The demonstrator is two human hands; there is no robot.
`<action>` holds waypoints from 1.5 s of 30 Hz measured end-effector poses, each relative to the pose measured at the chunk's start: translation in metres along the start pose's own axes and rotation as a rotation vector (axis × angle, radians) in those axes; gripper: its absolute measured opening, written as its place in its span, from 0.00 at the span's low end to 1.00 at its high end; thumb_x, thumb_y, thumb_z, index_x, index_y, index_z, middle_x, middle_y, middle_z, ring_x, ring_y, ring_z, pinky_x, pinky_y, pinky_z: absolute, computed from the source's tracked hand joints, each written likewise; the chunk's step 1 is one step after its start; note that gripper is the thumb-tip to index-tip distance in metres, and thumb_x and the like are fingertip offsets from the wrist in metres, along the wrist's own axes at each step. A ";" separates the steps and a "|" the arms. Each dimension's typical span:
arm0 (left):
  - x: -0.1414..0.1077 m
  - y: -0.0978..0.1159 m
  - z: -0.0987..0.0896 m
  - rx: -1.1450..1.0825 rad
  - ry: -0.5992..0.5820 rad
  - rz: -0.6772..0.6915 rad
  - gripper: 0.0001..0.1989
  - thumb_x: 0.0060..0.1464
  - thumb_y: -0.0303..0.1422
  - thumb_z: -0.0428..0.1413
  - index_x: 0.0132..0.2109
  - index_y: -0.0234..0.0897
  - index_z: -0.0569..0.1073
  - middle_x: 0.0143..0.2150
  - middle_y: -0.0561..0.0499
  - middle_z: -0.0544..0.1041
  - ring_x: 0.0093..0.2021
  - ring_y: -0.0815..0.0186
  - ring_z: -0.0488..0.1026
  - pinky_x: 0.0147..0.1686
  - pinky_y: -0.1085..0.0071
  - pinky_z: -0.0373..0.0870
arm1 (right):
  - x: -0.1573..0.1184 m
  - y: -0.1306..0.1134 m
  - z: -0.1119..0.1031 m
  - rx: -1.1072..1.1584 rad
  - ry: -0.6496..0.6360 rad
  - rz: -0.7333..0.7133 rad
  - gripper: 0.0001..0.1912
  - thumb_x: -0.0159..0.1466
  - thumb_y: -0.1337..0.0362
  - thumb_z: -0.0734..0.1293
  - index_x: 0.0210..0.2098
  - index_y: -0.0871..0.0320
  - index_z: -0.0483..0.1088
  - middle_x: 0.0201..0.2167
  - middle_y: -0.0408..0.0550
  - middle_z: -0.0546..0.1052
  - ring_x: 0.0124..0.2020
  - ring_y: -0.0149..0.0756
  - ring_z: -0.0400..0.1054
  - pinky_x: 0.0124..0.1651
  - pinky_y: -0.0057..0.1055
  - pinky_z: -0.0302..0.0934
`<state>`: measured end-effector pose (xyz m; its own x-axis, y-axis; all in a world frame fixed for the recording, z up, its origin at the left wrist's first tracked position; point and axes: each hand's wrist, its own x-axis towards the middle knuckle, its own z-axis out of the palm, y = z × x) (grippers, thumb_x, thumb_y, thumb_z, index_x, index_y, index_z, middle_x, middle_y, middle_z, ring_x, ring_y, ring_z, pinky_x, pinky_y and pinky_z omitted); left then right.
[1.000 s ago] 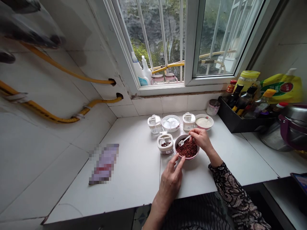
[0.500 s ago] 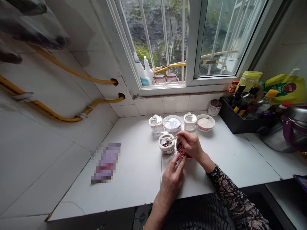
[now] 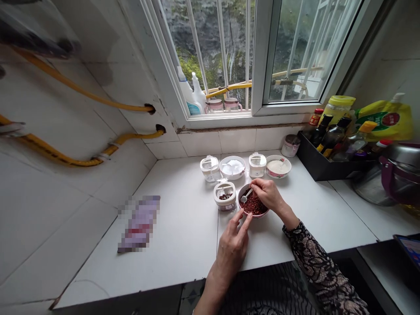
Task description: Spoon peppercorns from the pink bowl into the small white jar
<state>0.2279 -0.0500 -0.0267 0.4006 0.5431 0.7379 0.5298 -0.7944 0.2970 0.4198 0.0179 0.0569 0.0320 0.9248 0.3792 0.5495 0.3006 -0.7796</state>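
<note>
My right hand [image 3: 267, 194] pinches the handle of a small white spoon [image 3: 244, 198], its tip over dark red grains that look like peppercorns [image 3: 254, 206]. These fill a round bowl [image 3: 241, 189] with a pale rim. At the bowl's near side, my left hand [image 3: 233, 240] has its fingers stretched out, with the fingertips at the rim. Just left of the bowl stands a seasoning jar [image 3: 225, 203] with its lid up and some of the same dark grains inside.
Behind are a lidded clear jar [image 3: 209, 169], a bowl of white grains [image 3: 232, 168], another jar [image 3: 257, 165] and a flowered bowl of pale grains [image 3: 278, 167]. A black box of bottles [image 3: 328, 164] and a metal pot [image 3: 374, 188] stand right. A blurred purple packet [image 3: 139, 225] lies left.
The spoon has moved right and down, from over the open jar to over the bowl of dark grains. My left hand remains at the bowl's rim.
</note>
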 end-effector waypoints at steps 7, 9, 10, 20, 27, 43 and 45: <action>0.001 0.000 -0.002 0.018 -0.007 0.021 0.36 0.61 0.14 0.46 0.72 0.42 0.57 0.62 0.38 0.67 0.60 0.58 0.73 0.50 0.66 0.81 | 0.001 -0.002 -0.001 0.089 -0.044 0.130 0.10 0.61 0.67 0.64 0.24 0.56 0.73 0.17 0.41 0.76 0.22 0.34 0.69 0.32 0.29 0.61; 0.001 0.000 -0.002 0.015 -0.006 0.022 0.36 0.61 0.14 0.46 0.72 0.42 0.57 0.62 0.38 0.67 0.60 0.58 0.73 0.50 0.66 0.81 | 0.001 -0.001 -0.003 0.111 -0.028 0.158 0.10 0.61 0.65 0.64 0.24 0.56 0.72 0.17 0.41 0.76 0.22 0.34 0.69 0.33 0.29 0.61; 0.001 0.000 -0.002 0.013 -0.004 0.023 0.36 0.61 0.14 0.46 0.72 0.42 0.57 0.62 0.38 0.67 0.60 0.58 0.73 0.50 0.66 0.81 | 0.002 -0.001 -0.004 0.121 -0.017 0.170 0.11 0.61 0.65 0.64 0.23 0.56 0.72 0.16 0.42 0.76 0.22 0.34 0.69 0.33 0.30 0.61; 0.001 -0.001 -0.002 0.008 -0.014 0.023 0.36 0.60 0.14 0.46 0.72 0.42 0.57 0.63 0.38 0.66 0.60 0.58 0.72 0.51 0.66 0.80 | 0.005 0.009 -0.006 0.279 0.033 0.273 0.09 0.58 0.59 0.65 0.26 0.57 0.74 0.15 0.41 0.74 0.18 0.32 0.64 0.27 0.29 0.58; 0.002 0.000 -0.002 0.011 -0.012 0.022 0.35 0.61 0.14 0.46 0.72 0.42 0.58 0.63 0.37 0.67 0.60 0.57 0.73 0.50 0.65 0.81 | 0.003 0.001 -0.008 0.181 -0.042 0.211 0.09 0.59 0.63 0.64 0.24 0.56 0.73 0.16 0.41 0.75 0.21 0.33 0.68 0.31 0.29 0.61; 0.000 -0.002 -0.001 0.005 -0.003 0.020 0.36 0.60 0.14 0.46 0.72 0.42 0.58 0.63 0.38 0.67 0.61 0.57 0.73 0.51 0.65 0.80 | 0.005 0.004 -0.010 0.362 0.013 0.327 0.09 0.54 0.58 0.67 0.23 0.57 0.72 0.13 0.42 0.73 0.13 0.28 0.57 0.18 0.26 0.49; 0.000 -0.002 -0.001 0.004 -0.004 0.017 0.36 0.60 0.14 0.46 0.72 0.42 0.58 0.63 0.38 0.67 0.61 0.57 0.72 0.52 0.65 0.80 | 0.006 0.004 -0.011 0.446 0.012 0.370 0.10 0.53 0.56 0.68 0.24 0.57 0.72 0.13 0.41 0.73 0.11 0.26 0.53 0.15 0.26 0.45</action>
<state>0.2264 -0.0489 -0.0271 0.4129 0.5307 0.7402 0.5256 -0.8026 0.2821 0.4315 0.0222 0.0621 0.1661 0.9851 0.0451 0.0951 0.0296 -0.9950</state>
